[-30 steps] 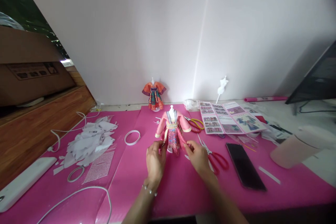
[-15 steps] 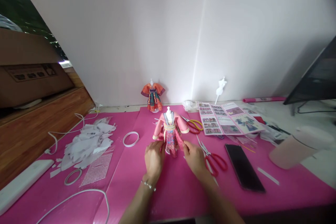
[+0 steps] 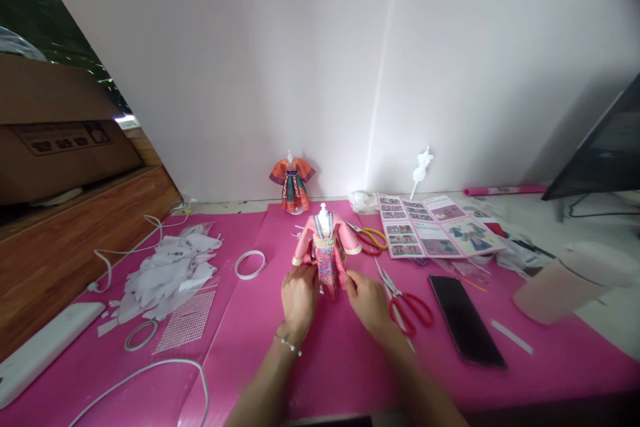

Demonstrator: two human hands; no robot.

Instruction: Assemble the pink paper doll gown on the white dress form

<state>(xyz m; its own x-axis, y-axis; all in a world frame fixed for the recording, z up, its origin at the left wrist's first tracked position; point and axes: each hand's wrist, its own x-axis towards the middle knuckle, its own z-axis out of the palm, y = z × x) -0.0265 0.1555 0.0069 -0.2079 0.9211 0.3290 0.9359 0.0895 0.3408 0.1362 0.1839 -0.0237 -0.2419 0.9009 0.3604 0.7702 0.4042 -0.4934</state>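
A small white doll mannequin [image 3: 324, 217] stands upright before me in a pink miniature dress [image 3: 327, 260] with wide sleeves, a beaded waistband and a patterned front panel. My left hand [image 3: 299, 297], a bracelet at its wrist, is closed at the lower left of the skirt; its fingertips are partly hidden behind the cloth. On the other side my right hand [image 3: 366, 297] pinches the skirt's right edge. Red-handled scissors [image 3: 407, 300] lie just right of that hand. Behind the dress stands a second mannequin in an orange and green costume [image 3: 291, 183].
White paper scraps [image 3: 173, 263], a bead sheet [image 3: 187, 320] and tape rolls [image 3: 250, 265] lie to the left. At right are a phone [image 3: 465, 320], a printed instruction sheet [image 3: 440, 227], yellow-and-red-handled scissors [image 3: 373, 239] and a pale cup [image 3: 555, 287]. A bare mannequin [image 3: 421, 170] leans on the wall.
My left hand has shifted slightly right and in toward the skirt. The right hand stays at the skirt's right edge, almost unmoved.
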